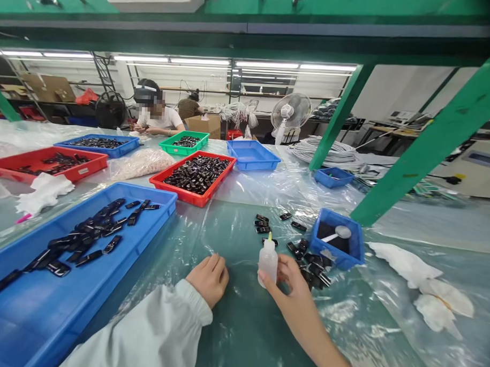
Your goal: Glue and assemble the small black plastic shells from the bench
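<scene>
My right hand (292,287) grips a small translucent squeeze bottle (268,260) with a yellowish nozzle, held upright over the plastic-covered table. My left hand (210,278) rests on the table to the bottle's left, its fingers curled under. Whatever they may hold is hidden. Just beyond the bottle lie several small black glossy parts (262,222). More of these pieces are heaped to the right of the bottle, beside a small blue bin (358,246). Inside that bin is dark material with a white spoon (341,233) on top.
A large blue tray (146,255) with black parts stands at left. Beyond it are a red tray (153,181) full of parts and a blue tray (252,156). A green post (427,141) slants down at right, near crumpled white tissues (405,262). Another person (162,119) sits opposite.
</scene>
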{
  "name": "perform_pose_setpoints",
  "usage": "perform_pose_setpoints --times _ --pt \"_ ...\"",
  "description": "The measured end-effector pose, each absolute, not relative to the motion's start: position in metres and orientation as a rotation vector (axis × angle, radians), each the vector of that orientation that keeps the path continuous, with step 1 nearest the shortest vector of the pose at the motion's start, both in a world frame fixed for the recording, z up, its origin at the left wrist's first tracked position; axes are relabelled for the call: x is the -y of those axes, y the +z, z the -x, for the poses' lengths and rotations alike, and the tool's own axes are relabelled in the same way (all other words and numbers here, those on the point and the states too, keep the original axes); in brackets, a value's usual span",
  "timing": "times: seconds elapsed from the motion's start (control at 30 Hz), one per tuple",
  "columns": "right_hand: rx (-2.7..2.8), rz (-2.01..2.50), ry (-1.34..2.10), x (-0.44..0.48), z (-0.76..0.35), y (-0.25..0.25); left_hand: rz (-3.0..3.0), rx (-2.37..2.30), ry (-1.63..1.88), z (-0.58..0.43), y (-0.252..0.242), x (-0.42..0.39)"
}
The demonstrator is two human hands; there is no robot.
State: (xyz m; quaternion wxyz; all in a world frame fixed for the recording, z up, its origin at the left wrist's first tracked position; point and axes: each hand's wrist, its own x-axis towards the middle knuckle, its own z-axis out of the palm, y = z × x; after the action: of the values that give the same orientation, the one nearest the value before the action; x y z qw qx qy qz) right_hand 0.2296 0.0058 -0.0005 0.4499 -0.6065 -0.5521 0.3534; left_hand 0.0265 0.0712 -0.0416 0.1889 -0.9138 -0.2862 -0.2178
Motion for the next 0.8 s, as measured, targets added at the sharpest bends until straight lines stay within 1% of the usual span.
perform_pose_setpoints --times 0.43,0.63,0.8 --pt "1.380 1.559 0.904 0.001 -0.226 0.009 2.842 1.287 -0.876 0.022 -0.045 -0.054" --pt "1.323 1.578 0.976 0.005 -0.225 0.009 2.968 1.470 -1.031 0.028 -0.032 -0.056" --pt "1.219 1.573 1.089 0.011 -0.223 0.011 3.073 1.549 -1.245 0.021 -0.012 -0.049"
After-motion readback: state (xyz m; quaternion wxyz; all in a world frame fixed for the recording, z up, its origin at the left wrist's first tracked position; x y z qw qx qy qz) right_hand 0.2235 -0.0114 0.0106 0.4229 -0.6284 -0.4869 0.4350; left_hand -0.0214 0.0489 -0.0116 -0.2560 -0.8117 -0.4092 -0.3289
